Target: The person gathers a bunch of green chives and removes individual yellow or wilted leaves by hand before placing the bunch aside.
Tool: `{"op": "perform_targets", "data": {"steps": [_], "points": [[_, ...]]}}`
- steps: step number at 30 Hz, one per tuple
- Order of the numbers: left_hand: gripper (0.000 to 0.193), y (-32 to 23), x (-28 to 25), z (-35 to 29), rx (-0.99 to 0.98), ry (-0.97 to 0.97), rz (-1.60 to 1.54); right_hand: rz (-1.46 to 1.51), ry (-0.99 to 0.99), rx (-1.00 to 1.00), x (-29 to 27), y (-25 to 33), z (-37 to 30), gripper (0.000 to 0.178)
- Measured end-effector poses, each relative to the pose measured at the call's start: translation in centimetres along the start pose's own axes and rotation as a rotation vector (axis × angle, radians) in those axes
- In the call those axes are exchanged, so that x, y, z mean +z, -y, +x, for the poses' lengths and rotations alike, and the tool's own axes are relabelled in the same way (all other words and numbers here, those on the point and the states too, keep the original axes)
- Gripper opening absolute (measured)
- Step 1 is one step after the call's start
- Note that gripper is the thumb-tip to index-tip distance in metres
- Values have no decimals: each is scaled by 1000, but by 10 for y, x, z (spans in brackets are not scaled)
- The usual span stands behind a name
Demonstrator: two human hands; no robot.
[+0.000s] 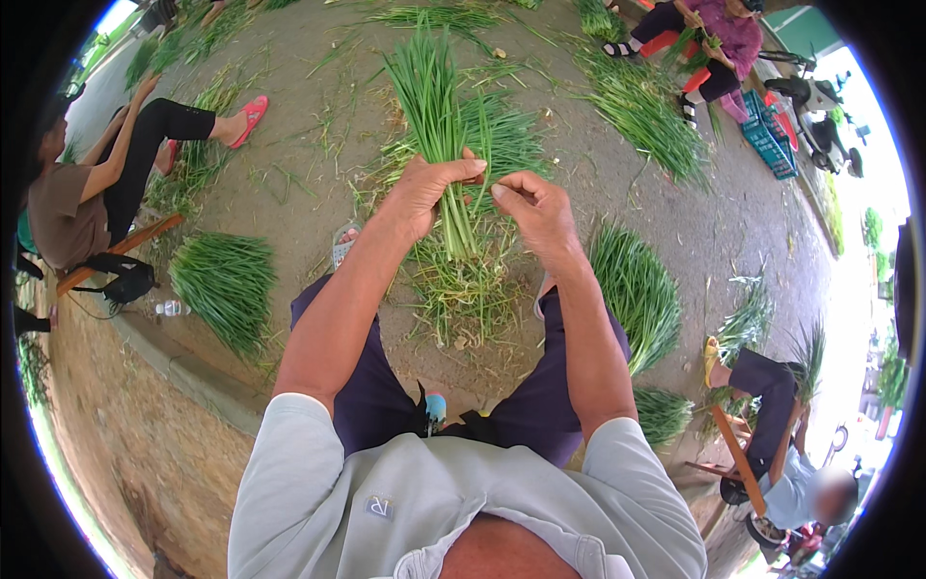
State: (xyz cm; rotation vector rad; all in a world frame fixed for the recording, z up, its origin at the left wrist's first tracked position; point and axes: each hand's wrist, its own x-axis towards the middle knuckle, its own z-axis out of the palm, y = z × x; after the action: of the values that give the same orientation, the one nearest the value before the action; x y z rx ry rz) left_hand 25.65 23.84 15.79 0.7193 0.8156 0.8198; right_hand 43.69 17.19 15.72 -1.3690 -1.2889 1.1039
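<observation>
My left hand (424, 196) is wrapped round a bunch of garlic chives (425, 101), long green blades pointing away from me and pale stem ends toward me. Close to its right, my right hand (535, 207) has thumb and forefinger pinched together at a single thin chive blade (485, 145) beside the bunch. The exact grip of those fingertips is hard to make out. Beyond and under the bunch lies a loose pile of chives (506, 135). Pale trimmings (463, 301) litter the ground between my feet.
Chive heaps lie left (225, 287) and right (632, 289) of my legs. A water bottle (173, 308) is by the left kerb. People sit on low seats at left, far right and near right. A teal crate (769, 135) stands far right, near parked scooters (820, 106).
</observation>
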Motion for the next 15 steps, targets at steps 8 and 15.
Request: {"op": "perform_targets", "data": {"steps": [8, 15], "points": [[24, -2, -3, 1, -9, -132, -18, -50, -118, 50, -22, 6, 4, 18], [23, -4, -2, 0, -7, -144, -35, -662, 5, -106, -21, -15, -2, 19]]}}
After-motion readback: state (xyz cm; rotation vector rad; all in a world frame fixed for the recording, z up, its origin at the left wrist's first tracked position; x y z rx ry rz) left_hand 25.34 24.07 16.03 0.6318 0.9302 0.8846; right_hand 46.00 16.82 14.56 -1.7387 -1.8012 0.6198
